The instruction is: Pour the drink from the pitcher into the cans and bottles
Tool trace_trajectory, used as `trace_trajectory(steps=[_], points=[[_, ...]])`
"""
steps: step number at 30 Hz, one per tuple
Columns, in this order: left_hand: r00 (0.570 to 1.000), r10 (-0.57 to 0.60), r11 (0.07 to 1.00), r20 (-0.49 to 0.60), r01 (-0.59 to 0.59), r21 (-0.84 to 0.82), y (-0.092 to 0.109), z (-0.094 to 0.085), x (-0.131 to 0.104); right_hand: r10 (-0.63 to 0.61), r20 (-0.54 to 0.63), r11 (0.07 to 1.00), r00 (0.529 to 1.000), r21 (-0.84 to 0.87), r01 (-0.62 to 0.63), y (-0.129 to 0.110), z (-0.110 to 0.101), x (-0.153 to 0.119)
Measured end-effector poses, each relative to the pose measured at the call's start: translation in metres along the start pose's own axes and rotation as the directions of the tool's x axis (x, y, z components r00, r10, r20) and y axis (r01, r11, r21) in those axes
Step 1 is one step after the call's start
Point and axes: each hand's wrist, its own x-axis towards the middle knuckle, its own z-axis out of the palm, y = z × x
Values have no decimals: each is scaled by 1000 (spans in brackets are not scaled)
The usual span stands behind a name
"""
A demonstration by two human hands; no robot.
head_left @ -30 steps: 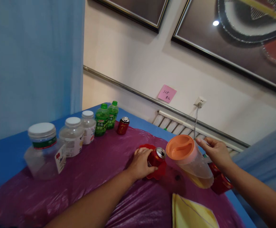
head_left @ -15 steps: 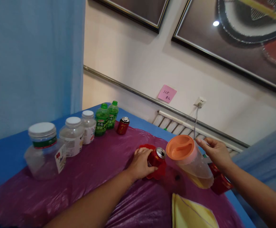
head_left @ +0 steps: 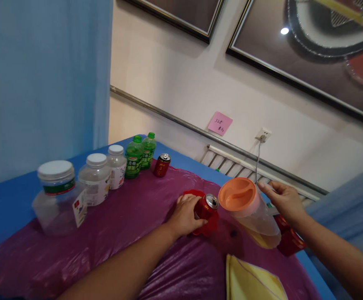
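My left hand (head_left: 186,214) is wrapped round a red drink can (head_left: 204,208), whose silver top with an opening faces up. Under the can lies a red dish with a wavy edge (head_left: 212,225), partly covered by my hand. On the right, my right hand (head_left: 283,200) grips a clear plastic pitcher (head_left: 259,223) from its far side; the handle is mostly hidden. The pitcher tips leftward, its orange lid (head_left: 237,195) close beside the can's top. A little yellowish liquid seems to lie low in the pitcher. Whether any liquid is flowing, I cannot tell.
Purple plastic sheeting (head_left: 131,221) covers much of the blue table. Along the left stand a big clear jar (head_left: 55,212), smaller white-capped jars (head_left: 94,183), green bottles (head_left: 133,160) and another can (head_left: 162,166). A folded yellow cloth (head_left: 253,279) lies in front; red cans (head_left: 290,242) stand behind the pitcher.
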Motion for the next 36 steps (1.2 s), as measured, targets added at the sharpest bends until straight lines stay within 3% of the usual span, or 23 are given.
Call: trace_trajectory(steps=[36], points=[[1000, -11, 1000, 8, 11, -2, 3, -1, -1, 7, 7, 999, 1000, -35, -7, 3, 0, -1]])
